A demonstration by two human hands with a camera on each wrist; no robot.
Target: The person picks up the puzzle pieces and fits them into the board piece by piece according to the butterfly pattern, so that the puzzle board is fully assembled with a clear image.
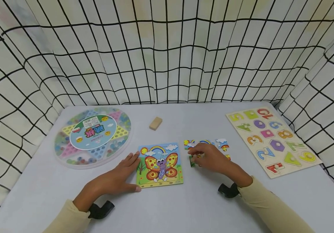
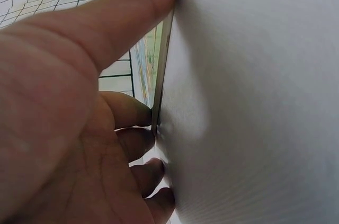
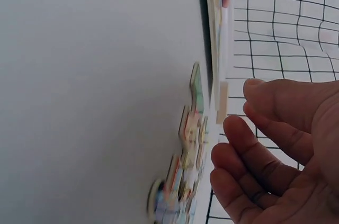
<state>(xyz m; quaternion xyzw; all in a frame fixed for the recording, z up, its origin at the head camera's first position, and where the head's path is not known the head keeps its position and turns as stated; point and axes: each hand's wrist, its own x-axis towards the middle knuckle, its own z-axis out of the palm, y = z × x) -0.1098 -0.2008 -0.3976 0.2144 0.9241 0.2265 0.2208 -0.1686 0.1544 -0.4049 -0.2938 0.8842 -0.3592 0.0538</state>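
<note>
A square butterfly picture puzzle (image 1: 161,165) lies flat on the white table in the head view. My left hand (image 1: 112,178) rests at its left side, fingers along the left edge and thumb at the near left corner. The left wrist view shows the left hand's thumb and fingertips against the thin puzzle edge (image 2: 161,70). Just right of the puzzle, my right hand (image 1: 210,158) hovers over loose puzzle pieces (image 1: 222,143) and partly hides them. In the right wrist view its fingers are loosely bent beside the pieces (image 3: 190,139), with nothing between thumb and fingers.
A round clear case (image 1: 123,142) with a star pattern and coloured beads lies at the left. A small wooden block (image 1: 155,123) sits behind the puzzle. At the right is a wooden number-and-shape board (image 1: 271,142). Black netting (image 1: 167,50) encloses the back and sides.
</note>
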